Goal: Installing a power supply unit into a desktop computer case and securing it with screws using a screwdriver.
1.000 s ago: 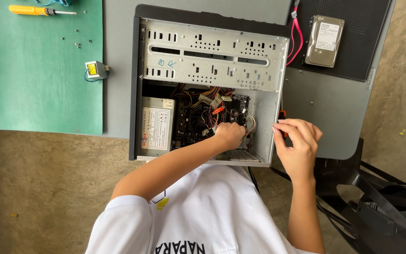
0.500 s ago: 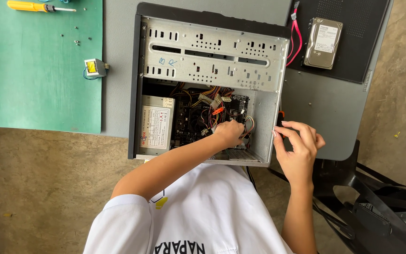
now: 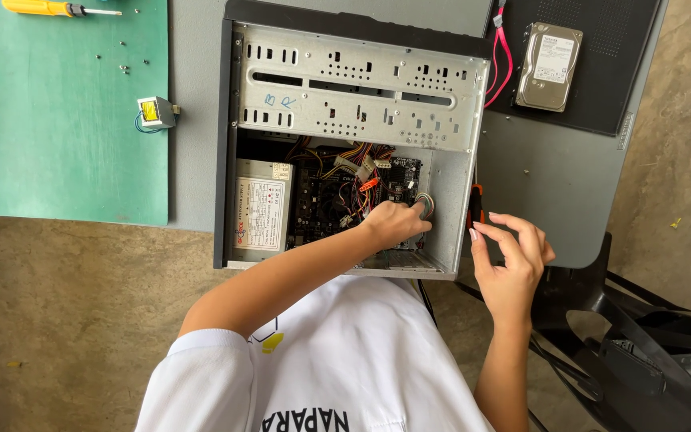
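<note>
An open grey computer case [image 3: 361, 88] lies on its side on the table, showing the motherboard [image 3: 325, 196], coloured wires [image 3: 357, 160] and a power supply [image 3: 259, 210]. My left hand [image 3: 393, 222] reaches inside to the case's right wall, its fingers pinching a grey cable bundle [image 3: 425, 203]. My right hand [image 3: 513, 256] hovers outside the case's right side with its fingers apart and nothing in them. Its thumb tip sits just below an orange and black screwdriver handle [image 3: 476, 205] beside the case wall.
A hard drive [image 3: 549, 66] with a red data cable [image 3: 499, 60] lies on a black panel [image 3: 617, 72] at the back right. A green mat [image 3: 57, 144] at the left holds a yellow screwdriver [image 3: 41, 7], small screws and a small transformer [image 3: 153, 112]. A black chair [image 3: 633, 352] stands at the lower right.
My right hand has drawn back from the case edge, toward me and to the right, and its fingers have spread. My left hand stays inside the case at the grey cable.
</note>
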